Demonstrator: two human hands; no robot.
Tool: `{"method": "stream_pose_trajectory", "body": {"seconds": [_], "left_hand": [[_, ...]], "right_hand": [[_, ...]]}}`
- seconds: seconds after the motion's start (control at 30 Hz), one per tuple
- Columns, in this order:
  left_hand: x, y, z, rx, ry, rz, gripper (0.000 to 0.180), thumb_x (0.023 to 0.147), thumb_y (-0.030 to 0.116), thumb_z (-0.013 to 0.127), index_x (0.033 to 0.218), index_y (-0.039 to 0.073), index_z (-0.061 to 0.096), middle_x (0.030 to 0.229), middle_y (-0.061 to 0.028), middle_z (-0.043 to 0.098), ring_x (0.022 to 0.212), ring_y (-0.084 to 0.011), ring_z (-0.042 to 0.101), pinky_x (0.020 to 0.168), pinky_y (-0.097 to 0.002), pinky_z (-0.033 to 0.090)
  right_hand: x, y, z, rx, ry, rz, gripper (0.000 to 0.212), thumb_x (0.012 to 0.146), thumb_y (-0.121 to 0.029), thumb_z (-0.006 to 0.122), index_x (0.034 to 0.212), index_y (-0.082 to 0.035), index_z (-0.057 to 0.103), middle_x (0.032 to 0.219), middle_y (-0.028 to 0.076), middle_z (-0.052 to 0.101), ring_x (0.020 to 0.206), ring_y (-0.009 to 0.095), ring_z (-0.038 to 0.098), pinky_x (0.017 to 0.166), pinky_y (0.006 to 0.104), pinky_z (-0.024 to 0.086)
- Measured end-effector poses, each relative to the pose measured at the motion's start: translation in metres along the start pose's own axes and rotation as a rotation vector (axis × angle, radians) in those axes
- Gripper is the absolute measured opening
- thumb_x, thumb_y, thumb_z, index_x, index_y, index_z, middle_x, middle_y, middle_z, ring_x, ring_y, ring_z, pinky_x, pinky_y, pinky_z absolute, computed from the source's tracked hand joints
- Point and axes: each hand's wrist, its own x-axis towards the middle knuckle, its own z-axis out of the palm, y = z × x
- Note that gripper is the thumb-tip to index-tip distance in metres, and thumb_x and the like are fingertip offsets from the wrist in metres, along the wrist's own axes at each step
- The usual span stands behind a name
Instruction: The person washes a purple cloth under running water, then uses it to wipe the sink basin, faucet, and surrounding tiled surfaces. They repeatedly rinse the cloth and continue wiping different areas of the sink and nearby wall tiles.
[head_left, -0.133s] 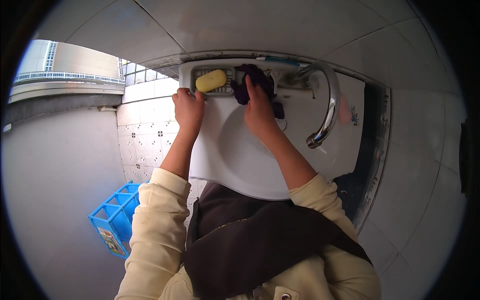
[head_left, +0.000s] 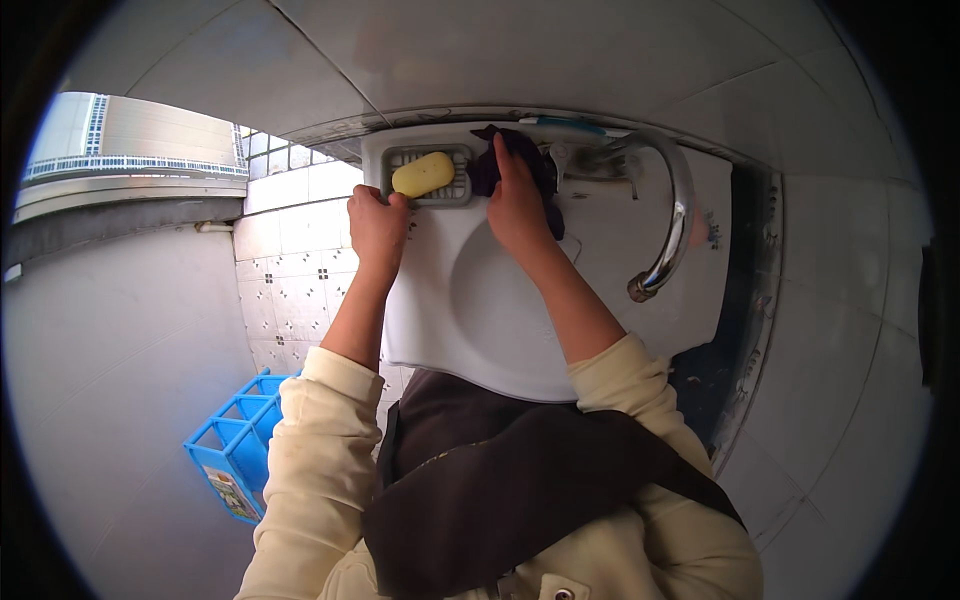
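Note:
A bunched dark purple cloth (head_left: pixel 548 175) lies on the back ledge of the white sink (head_left: pixel 430 320), between the soap dish and the tap base. My right hand (head_left: pixel 520 205) presses on it, index finger stretched forward; the other fingers are partly hidden in the cloth. To the left, a grey ridged soap dish (head_left: pixel 462 190) holds a yellow bar of soap (head_left: pixel 424 175). My left hand (head_left: pixel 378 228) is closed at the sink's left rim, its thumb beside the dish's near left corner. What its curled fingertips touch is partly hidden.
A curved chrome faucet (head_left: pixel 684 195) arches over the basin's right side. Behind it, a thin blue item (head_left: pixel 565 125) lies along the wall. A blue plastic rack (head_left: pixel 235 440) stands at lower left. Tiled walls enclose the sink at the back and right.
My right hand and the purple cloth have slid slightly toward the back wall. The left hand keeps its place at the rim, and the whole view has shifted a little.

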Motion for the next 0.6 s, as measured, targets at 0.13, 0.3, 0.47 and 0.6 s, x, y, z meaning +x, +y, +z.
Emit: {"method": "stream_pose_trajectory", "body": {"seconds": [0.13,0.3,0.47,0.6], "left_hand": [[0.007,-0.008,-0.010,-0.019,-0.072,-0.088,0.035,0.072,0.022,0.053,0.097,-0.001,0.046,0.097,-0.0205,0.050,0.083,-0.0326,0.054,0.072,-0.0393,0.044],[0.016,-0.034,-0.023,-0.111,-0.142,-0.028,0.032,0.071,0.017,0.051,0.096,-0.003,0.046,0.084,-0.0189,0.056,0.074,-0.0298,0.057,0.069,-0.0364,0.044],[0.013,-0.054,-0.032,-0.214,-0.263,0.016,0.029,0.076,0.012,0.050,0.100,-0.004,0.047,0.073,-0.0111,0.055,0.060,-0.0159,0.052,0.056,-0.0280,0.043],[-0.002,-0.076,-0.040,-0.560,-0.338,-0.113,0.024,0.080,0.007,0.045,0.101,-0.003,0.045,0.066,-0.0046,0.049,0.050,-0.0082,0.043,0.042,-0.0230,0.037]], "right_hand": [[0.000,0.000,0.006,-0.055,-0.114,-0.125,0.063,0.075,0.005,0.045,0.133,-0.013,0.025,0.121,0.018,0.040,0.107,0.034,0.043,0.088,0.0381,0.039],[-0.002,-0.017,-0.013,-0.166,-0.003,0.128,0.057,0.076,0.004,0.048,0.129,-0.012,0.033,0.119,0.017,0.041,0.103,0.033,0.046,0.086,0.0380,0.041],[0.006,-0.011,0.029,-0.114,0.250,0.009,0.058,0.071,0.010,0.047,0.124,-0.010,0.038,0.113,0.019,0.043,0.105,0.035,0.043,0.089,0.0378,0.037],[0.029,-0.032,0.045,0.047,0.077,-0.144,0.056,0.069,0.010,0.044,0.121,-0.013,0.043,0.114,0.018,0.045,0.106,0.033,0.043,0.089,0.0363,0.038]]}}
